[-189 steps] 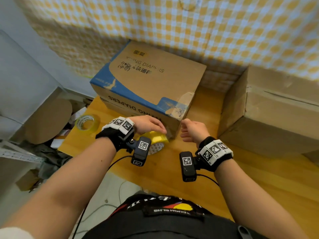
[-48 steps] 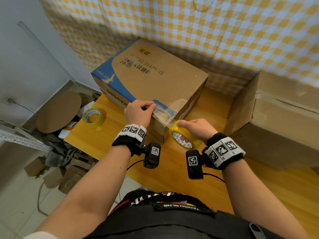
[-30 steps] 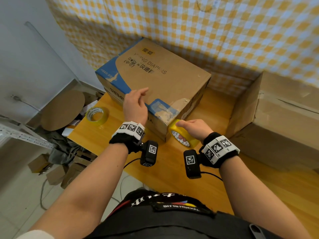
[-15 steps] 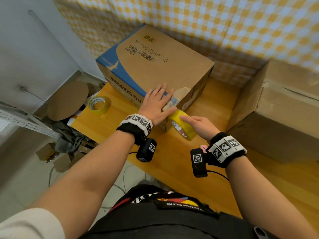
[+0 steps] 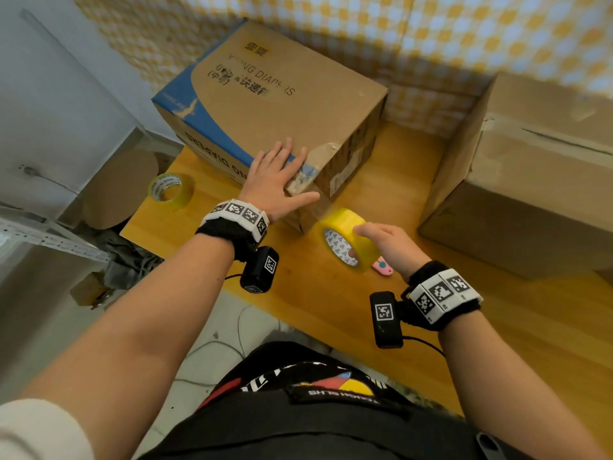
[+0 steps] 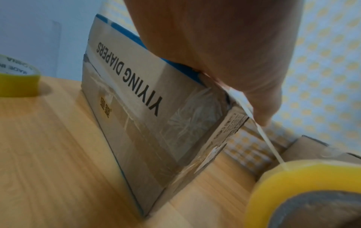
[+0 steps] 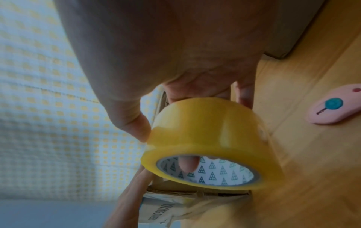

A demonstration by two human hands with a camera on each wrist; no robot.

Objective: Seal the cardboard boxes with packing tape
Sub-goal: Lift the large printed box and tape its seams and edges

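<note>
Left hand (image 5: 278,180) flat, fingers spread, pinning the tape end on the diaper box (image 5: 278,117) at its near corner, frame centre. Right hand (image 5: 386,247) grips the yellow tape roll (image 5: 348,240) just below. Best to keep the strip (image 6: 271,151) taut, draw down the corner, press flat. Spare roll (image 5: 170,190) left on the tabletop (image 5: 331,310).

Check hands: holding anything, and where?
Right hand grips the tape roll, thumb on its outer face, a finger in the core. Left hand presses flat on the box.

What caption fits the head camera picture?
Left hand presses tape onto the diaper box corner; right hand holds the yellow tape roll.
</note>
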